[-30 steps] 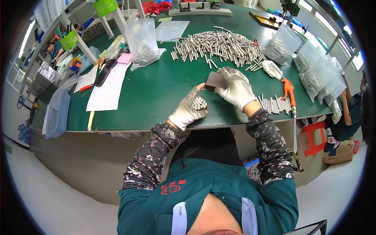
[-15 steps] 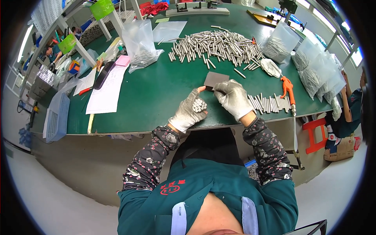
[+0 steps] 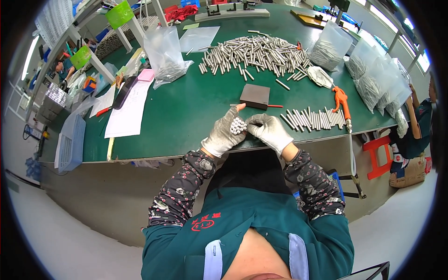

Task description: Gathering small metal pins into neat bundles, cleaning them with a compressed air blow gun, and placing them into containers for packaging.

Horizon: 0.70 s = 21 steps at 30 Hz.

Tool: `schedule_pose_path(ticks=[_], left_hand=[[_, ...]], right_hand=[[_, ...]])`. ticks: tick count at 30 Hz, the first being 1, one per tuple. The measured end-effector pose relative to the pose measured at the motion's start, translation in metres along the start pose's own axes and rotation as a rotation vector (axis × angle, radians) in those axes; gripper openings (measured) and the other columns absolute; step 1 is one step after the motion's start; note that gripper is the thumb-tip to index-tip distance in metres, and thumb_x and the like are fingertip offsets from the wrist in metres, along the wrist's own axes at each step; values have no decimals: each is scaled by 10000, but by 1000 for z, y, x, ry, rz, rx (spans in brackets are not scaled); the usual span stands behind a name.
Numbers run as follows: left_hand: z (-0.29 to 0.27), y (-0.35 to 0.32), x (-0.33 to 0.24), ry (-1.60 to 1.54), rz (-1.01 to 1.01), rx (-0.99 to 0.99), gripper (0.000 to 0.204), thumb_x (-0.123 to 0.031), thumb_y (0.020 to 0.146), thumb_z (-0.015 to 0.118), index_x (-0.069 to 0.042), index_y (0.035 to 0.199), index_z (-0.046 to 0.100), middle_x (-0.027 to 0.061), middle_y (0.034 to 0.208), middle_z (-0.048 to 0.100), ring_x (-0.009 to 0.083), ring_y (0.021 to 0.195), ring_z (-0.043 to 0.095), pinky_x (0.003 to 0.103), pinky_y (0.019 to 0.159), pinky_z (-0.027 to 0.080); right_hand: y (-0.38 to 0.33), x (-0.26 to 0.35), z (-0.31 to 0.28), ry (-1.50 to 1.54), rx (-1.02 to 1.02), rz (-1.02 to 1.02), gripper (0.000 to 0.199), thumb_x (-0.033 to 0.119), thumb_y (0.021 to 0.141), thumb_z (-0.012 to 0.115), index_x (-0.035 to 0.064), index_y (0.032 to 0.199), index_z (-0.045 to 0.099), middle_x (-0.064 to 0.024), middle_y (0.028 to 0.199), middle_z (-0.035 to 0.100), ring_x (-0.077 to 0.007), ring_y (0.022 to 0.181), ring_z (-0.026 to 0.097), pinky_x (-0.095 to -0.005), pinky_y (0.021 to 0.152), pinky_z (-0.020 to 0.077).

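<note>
My left hand (image 3: 224,133), in a grey work glove, grips a bundle of short metal rods (image 3: 238,125) held end-on near the front edge of the green table (image 3: 186,116). My right hand (image 3: 269,130), gloved too, touches the bundle from the right with its fingertips. Just beyond the hands lies a dark flat rectangular block (image 3: 255,95). A row of rods (image 3: 312,119) lies side by side to the right of my right hand.
A big heap of loose rods (image 3: 256,52) covers the far middle of the table. Clear bags of rods (image 3: 373,79) stand at right, an orange air gun (image 3: 341,100) beside the row. Papers (image 3: 128,109) and a plastic bag (image 3: 165,56) lie at left.
My right hand came back from the dark block to the bundle. Both hands moved slightly toward the table's front edge, with the bundle still in my left hand.
</note>
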<state>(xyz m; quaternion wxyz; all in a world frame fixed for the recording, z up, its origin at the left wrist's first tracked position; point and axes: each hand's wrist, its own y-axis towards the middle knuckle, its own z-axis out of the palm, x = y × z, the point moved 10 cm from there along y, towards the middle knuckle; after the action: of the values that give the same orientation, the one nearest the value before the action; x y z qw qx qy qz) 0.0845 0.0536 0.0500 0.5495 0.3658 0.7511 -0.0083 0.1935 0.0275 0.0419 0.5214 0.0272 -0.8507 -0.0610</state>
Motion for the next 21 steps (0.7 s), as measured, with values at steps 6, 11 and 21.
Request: schedule_pose_path(ticks=[6, 11, 21], left_hand=[[-1, -1, -1, 48, -27, -38, 645, -33, 665, 688, -100, 1251, 427, 19, 766, 576, 124, 694, 575, 249, 659, 471], [-1, 1, 1, 43, -67, -30, 648, -33, 656, 689, -103, 1247, 432, 21, 774, 569, 121, 695, 570, 248, 658, 470], [0, 1, 9, -29, -137, -5, 643, -29, 656, 686, -103, 1243, 434, 6, 777, 548, 97, 699, 532, 233, 668, 451]], right_hand=[[0, -14, 4, 115, 45, 116, 252, 192, 747, 597, 11, 916, 643, -143, 858, 641, -233, 789, 626, -301, 728, 473], [5, -19, 7, 137, 32, 70, 263, 182, 778, 590, -22, 941, 626, -27, 742, 605, -74, 625, 526, -218, 585, 431], [6, -15, 7, 136, 15, 59, 259, 165, 771, 580, -31, 935, 622, -43, 733, 601, -86, 618, 533, -233, 584, 436]])
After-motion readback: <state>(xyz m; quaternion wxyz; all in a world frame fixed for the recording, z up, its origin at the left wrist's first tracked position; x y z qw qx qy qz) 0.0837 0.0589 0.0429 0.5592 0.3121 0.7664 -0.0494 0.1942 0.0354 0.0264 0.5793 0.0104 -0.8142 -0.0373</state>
